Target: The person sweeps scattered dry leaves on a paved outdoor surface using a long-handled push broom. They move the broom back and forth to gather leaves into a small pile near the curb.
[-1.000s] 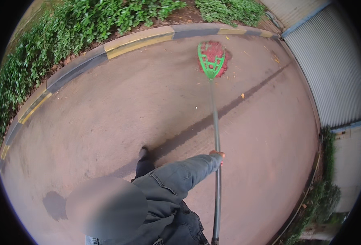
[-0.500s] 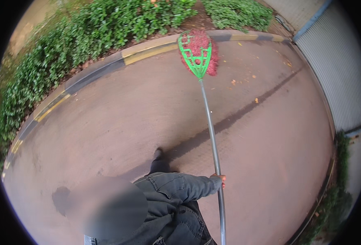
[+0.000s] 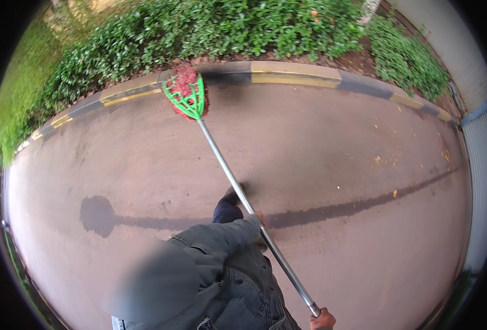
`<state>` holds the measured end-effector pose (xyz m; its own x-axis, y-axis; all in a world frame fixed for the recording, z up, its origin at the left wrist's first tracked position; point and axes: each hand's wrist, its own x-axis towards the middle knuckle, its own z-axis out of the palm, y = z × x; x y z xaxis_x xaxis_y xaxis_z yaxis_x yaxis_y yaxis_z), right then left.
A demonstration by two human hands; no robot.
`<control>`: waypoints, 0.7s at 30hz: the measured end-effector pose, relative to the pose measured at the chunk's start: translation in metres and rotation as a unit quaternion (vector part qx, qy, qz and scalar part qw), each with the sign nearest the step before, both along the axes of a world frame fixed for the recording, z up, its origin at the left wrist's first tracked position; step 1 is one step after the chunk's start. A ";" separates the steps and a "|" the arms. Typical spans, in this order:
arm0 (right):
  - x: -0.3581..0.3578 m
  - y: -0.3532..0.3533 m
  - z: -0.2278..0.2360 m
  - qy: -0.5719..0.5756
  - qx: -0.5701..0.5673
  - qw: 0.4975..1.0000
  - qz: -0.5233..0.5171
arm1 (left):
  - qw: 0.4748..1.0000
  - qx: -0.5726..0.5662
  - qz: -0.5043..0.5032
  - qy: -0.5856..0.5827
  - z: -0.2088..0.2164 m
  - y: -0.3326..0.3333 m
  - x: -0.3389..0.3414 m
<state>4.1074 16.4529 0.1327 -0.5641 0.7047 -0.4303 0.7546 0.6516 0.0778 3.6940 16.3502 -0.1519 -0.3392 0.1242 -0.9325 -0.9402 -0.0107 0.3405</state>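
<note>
A long-handled mop (image 3: 228,171) slants across the view, with a grey metal pole and a green plastic frame (image 3: 187,100) over a shaggy red head (image 3: 184,81). The head lies over the near face of the kerb, at the upper left of centre; whether it presses on it I cannot tell. My left hand (image 3: 260,216) is closed round the middle of the pole, its fingers mostly hidden by the dark grey sleeve. At the pole's lower end my right hand (image 3: 323,319) is wrapped round it, close to the bottom edge of the picture.
Striped black and yellow kerb (image 3: 293,74) curves along the far side of the paved ground (image 3: 331,148). Green shrubs (image 3: 210,30) grow behind it. A dark wet streak (image 3: 331,213) crosses the paving, with scattered yellow leaves (image 3: 386,160) beyond. A corrugated wall (image 3: 479,165) stands at right.
The mop head has swung left along the kerb, and the pole now leans left. The view has turned left too. My right hand has come into sight at the pole's lower end.
</note>
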 end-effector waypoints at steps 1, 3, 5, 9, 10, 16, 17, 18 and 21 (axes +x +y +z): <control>-0.042 0.007 -0.007 -0.015 -0.015 1.000 0.007 | 0.998 0.018 -0.056 0.001 0.002 -0.018 -0.035; -0.132 0.014 -0.021 -0.018 -0.044 0.998 0.041 | 1.000 -0.028 0.012 -0.003 -0.006 -0.059 -0.107; -0.222 0.010 -0.020 0.007 -0.062 0.995 0.080 | 0.999 -0.028 0.035 -0.025 -0.021 -0.105 -0.185; -0.394 -0.010 -0.024 0.036 -0.134 0.974 0.177 | 0.998 -0.047 -0.027 0.015 -0.059 -0.211 -0.340; -0.429 -0.019 -0.016 0.058 -0.137 0.971 0.189 | 0.995 -0.067 0.072 0.022 -0.051 -0.214 -0.367; -0.585 -0.060 0.002 0.051 -0.161 0.957 0.235 | 0.938 -0.093 0.327 -0.064 -0.035 -0.270 -0.477; -0.593 -0.061 0.003 0.043 -0.161 0.959 0.230 | 0.943 -0.094 0.312 -0.067 -0.042 -0.264 -0.482; -0.596 -0.060 0.005 0.037 -0.158 0.963 0.213 | 0.948 -0.096 0.294 -0.070 -0.049 -0.257 -0.484; -0.587 -0.047 0.017 0.012 -0.135 0.978 0.158 | 0.980 -0.085 0.170 -0.054 -0.090 -0.215 -0.473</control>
<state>3.5202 16.4059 0.1497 -0.7478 0.3562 -0.5603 0.5114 0.8472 -0.1440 3.2214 16.1349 -0.2418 -0.2313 -0.1389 -0.9629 -0.9228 -0.2822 0.2623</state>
